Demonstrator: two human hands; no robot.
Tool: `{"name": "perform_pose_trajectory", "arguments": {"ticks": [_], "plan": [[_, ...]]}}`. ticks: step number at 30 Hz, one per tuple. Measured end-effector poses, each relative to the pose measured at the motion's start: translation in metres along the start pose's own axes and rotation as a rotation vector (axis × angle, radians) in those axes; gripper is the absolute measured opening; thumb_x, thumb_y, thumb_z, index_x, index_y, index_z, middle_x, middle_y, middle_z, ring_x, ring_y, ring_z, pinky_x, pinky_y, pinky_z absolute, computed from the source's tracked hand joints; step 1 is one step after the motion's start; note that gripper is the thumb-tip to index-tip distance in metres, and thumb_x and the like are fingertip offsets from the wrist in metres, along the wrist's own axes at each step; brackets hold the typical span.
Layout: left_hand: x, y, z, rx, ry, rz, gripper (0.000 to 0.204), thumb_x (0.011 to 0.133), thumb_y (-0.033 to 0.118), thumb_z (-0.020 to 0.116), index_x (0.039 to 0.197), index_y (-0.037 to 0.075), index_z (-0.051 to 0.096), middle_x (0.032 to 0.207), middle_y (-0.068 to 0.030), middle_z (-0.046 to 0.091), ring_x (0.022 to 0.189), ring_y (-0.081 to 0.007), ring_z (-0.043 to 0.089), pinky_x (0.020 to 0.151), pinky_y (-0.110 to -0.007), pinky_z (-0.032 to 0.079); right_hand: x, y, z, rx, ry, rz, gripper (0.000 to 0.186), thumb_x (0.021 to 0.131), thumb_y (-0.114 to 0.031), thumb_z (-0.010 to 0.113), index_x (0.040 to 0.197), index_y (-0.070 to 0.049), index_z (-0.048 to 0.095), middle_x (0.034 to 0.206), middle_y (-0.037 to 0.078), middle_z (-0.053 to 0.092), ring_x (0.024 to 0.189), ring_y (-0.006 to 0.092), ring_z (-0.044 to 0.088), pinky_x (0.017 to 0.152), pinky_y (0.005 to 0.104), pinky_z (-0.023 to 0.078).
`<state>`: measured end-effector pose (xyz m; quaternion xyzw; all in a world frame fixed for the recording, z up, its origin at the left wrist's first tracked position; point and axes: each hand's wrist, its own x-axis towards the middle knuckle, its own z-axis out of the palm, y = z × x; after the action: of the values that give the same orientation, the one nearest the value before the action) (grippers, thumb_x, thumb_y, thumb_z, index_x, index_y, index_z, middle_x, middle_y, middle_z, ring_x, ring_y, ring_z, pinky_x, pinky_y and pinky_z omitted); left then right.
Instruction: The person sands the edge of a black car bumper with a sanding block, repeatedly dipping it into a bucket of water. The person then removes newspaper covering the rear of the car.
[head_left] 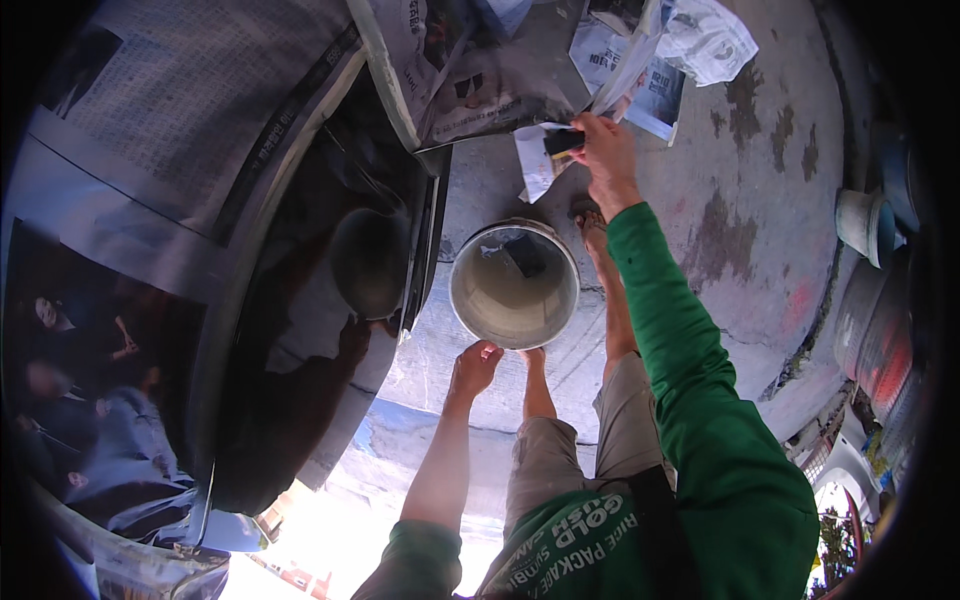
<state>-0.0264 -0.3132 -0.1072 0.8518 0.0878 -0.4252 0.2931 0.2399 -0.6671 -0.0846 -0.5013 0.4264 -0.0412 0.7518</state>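
Observation:
My right hand [605, 155] reaches far forward, its fingers closed around a small dark flat-sided block [565, 143]. Crumpled newspaper [538, 172] hangs right beside and behind those fingers; whether they also pinch it I cannot tell. Below stands a round bucket [456, 300] of cloudy water, with a dark square piece [524, 256] in it near the far right side. My left hand [475, 368] is by the bucket's near rim, its fingers curled with nothing visible in them. Whether it touches the rim is unclear.
To my left is a glossy black vehicle panel [310, 300], reflecting the bucket. Newspaper sheets [180, 110] cover the surfaces around it. More loose newspaper [705, 40] sticks out at the far side. Along the right edge, a pale bucket [862, 225] and other containers stand on the stained concrete floor [770, 190].

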Motion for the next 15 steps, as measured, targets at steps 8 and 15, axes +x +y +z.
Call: {"name": "perform_pose_trajectory", "arguments": {"ticks": [8, 15], "plan": [[0.038, 0.069, -0.022, -0.152, 0.043, 0.152, 0.023, 0.099, 0.024, 0.073, 0.109, 0.004, 0.072, 0.100, -0.0147, 0.077, 0.094, -0.0252, 0.076, 0.084, -0.036, 0.059, 0.032, -0.127, -0.014, -0.138, -0.018, -0.315, 0.026, 0.086, -0.023, 0.073, 0.089, 0.003, 0.074, 0.081, 0.007, 0.070, 0.072, 0.0148, 0.065, 0.066, 0.0274, 0.055], [0.055, 0.125, -0.025, -0.271, 0.075, 0.268, 0.029, 0.100, 0.024, 0.072, 0.121, 0.003, 0.069, 0.109, -0.0124, 0.076, 0.097, -0.0261, 0.074, 0.084, -0.037, 0.059, 0.136, -0.296, -0.115, -0.297, -0.014, -0.514, 0.036, 0.094, -0.041, 0.074, 0.113, -0.009, 0.074, 0.103, 0.001, 0.073, 0.084, 0.0117, 0.067, 0.078, 0.0275, 0.057]]}}
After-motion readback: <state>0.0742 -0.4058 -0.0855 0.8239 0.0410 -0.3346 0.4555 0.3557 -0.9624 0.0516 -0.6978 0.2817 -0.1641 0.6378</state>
